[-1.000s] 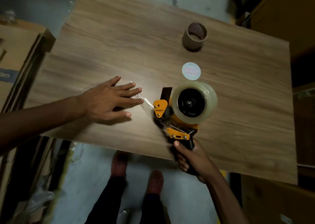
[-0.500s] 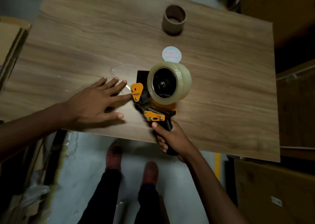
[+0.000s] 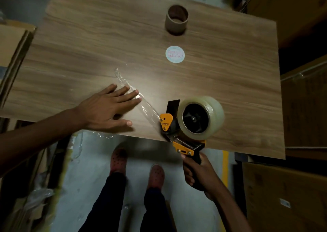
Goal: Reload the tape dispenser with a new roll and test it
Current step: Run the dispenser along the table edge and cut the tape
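a: dispenser (image 3: 184, 125) pulled back toward near table edge since last frame, longer clear tape strip (image 3: 139, 99) laid out on wooden table (image 3: 230, 90).
b: hands?
a: right hand (image 3: 198, 173) wrapped tight on handle. left hand (image 3: 108, 109) flat, fingers spread, pressing strip down.
b: roll?
a: new clear roll (image 3: 212, 118) mounted. empty cardboard core (image 3: 176, 19) upright at far side, round sticker (image 3: 175, 54) between.

We see a wood-grain table (image 3: 212, 76) lit brightest near its middle, over a pale grey floor (image 3: 92, 178) with a yellow line (image 3: 225, 162). Cardboard boxes (image 3: 283, 196) stand to the right, more cardboard (image 3: 12, 42) to the left, in dim surroundings.
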